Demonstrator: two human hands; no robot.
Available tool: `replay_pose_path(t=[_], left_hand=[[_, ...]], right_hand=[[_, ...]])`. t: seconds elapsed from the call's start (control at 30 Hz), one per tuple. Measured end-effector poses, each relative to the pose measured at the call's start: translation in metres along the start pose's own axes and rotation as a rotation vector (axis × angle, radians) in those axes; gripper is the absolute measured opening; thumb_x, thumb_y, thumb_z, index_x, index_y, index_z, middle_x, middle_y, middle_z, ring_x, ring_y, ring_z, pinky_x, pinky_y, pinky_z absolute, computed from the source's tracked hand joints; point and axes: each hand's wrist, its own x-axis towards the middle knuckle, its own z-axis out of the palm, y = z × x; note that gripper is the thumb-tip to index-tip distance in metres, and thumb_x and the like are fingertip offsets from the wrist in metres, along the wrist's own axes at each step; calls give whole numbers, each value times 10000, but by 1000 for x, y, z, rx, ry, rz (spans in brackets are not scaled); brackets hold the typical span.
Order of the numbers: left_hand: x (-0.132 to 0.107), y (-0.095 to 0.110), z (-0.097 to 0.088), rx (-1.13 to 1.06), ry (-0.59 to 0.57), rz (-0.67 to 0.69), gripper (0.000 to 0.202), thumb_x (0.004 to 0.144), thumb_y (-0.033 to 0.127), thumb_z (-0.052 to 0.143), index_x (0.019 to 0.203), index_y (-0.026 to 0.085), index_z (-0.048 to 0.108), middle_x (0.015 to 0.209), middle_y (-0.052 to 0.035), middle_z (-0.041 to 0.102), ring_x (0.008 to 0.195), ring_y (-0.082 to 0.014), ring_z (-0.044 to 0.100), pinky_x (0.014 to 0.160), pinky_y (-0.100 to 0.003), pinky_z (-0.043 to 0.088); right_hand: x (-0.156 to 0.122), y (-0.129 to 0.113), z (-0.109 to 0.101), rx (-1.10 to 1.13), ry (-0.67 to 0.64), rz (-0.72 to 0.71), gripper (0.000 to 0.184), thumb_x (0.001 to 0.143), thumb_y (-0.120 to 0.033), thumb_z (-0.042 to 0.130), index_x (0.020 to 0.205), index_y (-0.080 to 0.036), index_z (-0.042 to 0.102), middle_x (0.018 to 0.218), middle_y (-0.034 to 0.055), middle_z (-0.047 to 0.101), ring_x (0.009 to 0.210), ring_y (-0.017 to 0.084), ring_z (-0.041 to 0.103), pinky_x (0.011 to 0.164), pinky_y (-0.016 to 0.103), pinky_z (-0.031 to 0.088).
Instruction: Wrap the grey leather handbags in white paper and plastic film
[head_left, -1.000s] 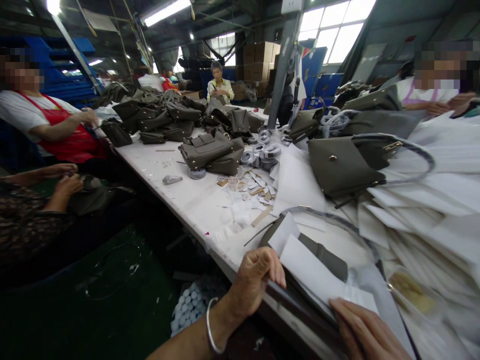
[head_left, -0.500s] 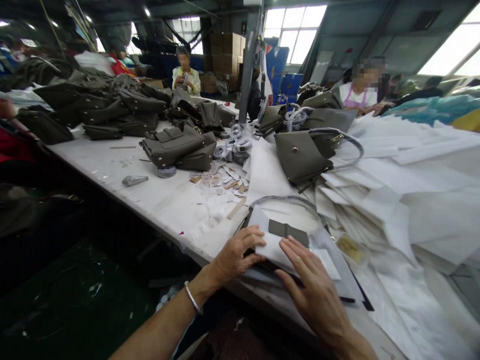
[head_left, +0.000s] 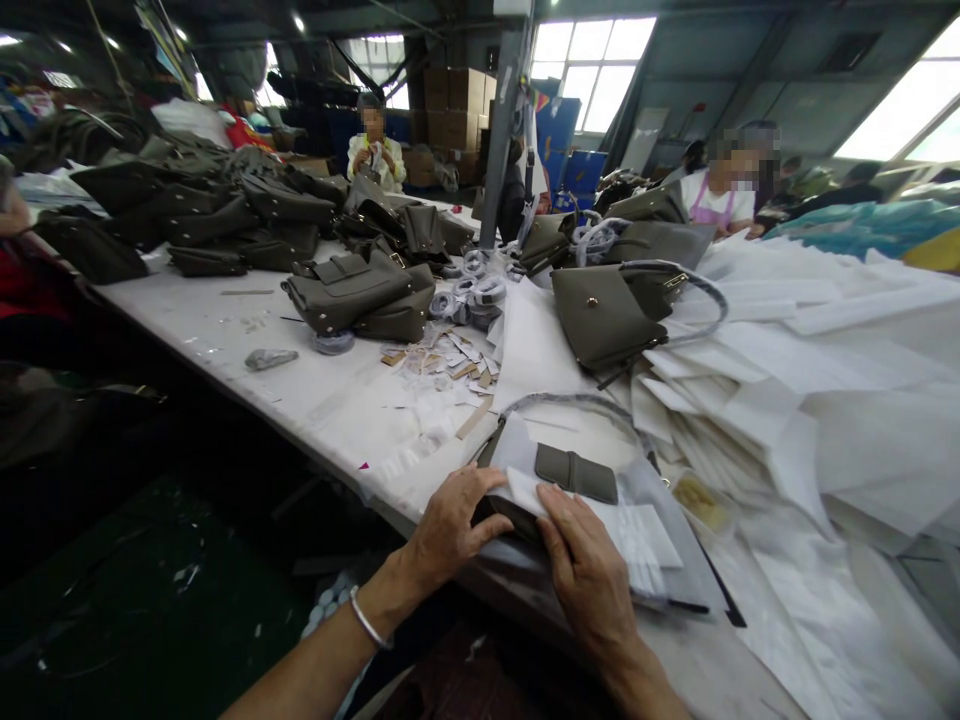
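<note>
A dark olive handbag (head_left: 576, 474) lies at the table's near edge, its strap flap exposed and its wrapped handle (head_left: 574, 399) arching behind. White wrapping sheet (head_left: 637, 532) covers much of its upper face. My left hand (head_left: 450, 522) curls round the bag's near left end, thumb below and fingers over the top. Close beside it, my right hand (head_left: 589, 562) is closed over the sheet along the bag's near edge, with fingers on top. The thumb side rests against the front, and the bag's underside is hidden.
Another olive handbag (head_left: 611, 310) stands behind. Stacked white sheets (head_left: 795, 370) spread along the right, next to a small clear tub (head_left: 701, 500). More bags (head_left: 356, 290), wrapped coils (head_left: 472, 290) and paper scraps (head_left: 450, 360) lie farther left. Two people sit across the table.
My right hand has shifted left and curled more over the near edge. The left hand has slid slightly left and down, uncovering more of the bag's front edge.
</note>
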Motion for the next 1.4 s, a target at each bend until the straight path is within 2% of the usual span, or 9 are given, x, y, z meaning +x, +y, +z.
replay_pose_path(t=[0.27,0.4,0.47,0.6,0.73,0.93,1.07,1.2,1.4], left_hand=[[8,9,-9,105,-36,163,166,937,262,589,1092,204,602,1106,-82,682,1119,-218,620,1067,-444,442],[4,5,-9,151,-78,179,61,945,227,565,977,211,615,986,-41,695,1049,-199,643,1074,-434,428],[-5,1,-9,167,-83,201,140,951,276,571,1060,194,604,1072,-78,686,1124,-222,617,1077,-436,429],[-24,-2,-13,268,-170,311,637,891,442,658,1403,150,416,1413,-190,506,1380,-316,406,1137,-523,350],[-22,-1,-17,387,-257,363,603,909,303,643,1447,207,390,1452,-145,487,1429,-309,333,1176,-545,265],[12,-6,-13,316,-225,413,366,954,200,494,1318,177,513,1200,-111,655,1175,-251,582,1000,-398,470],[9,-17,-1,301,-200,369,296,951,181,486,1238,191,558,1084,-80,686,985,-211,642,857,-342,520],[-7,-14,8,415,-103,427,287,994,159,410,1235,158,566,1218,-110,650,1191,-223,569,1017,-407,458],[-17,8,5,727,-191,468,366,1000,186,385,1320,71,520,1382,-181,541,1310,-298,486,1070,-463,415]], right_hand=[[-3,-6,7,-75,-67,-12,349,1002,-230,457,1335,-208,557,1286,87,657,1200,255,605,1074,481,414],[-9,-14,14,-187,-146,-26,505,964,-443,533,1384,-164,503,1368,153,586,1280,350,522,1099,574,339],[-12,-17,16,-237,-195,-54,642,916,-520,583,1419,-144,452,1418,182,532,1324,381,463,1121,601,286],[-14,-19,16,-269,-248,-85,727,885,-526,619,1440,-113,398,1457,204,481,1359,392,409,1150,604,215],[-12,-15,12,-268,-273,-110,692,883,-449,628,1441,-122,382,1456,203,482,1359,393,402,1127,603,244],[-5,-7,8,-276,-305,-110,580,859,-121,484,1433,-146,410,1414,148,545,1296,340,479,1081,566,319],[-2,-9,12,-292,-281,-81,567,847,-22,401,1388,-168,486,1350,125,603,1247,304,523,1066,538,342],[-6,-14,19,-313,-207,-52,511,869,-33,405,1348,-157,533,1327,118,623,1234,288,531,1083,511,326],[-12,-13,24,-320,-145,-76,456,916,-70,395,1340,-143,544,1361,115,601,1260,285,511,1124,499,267]])
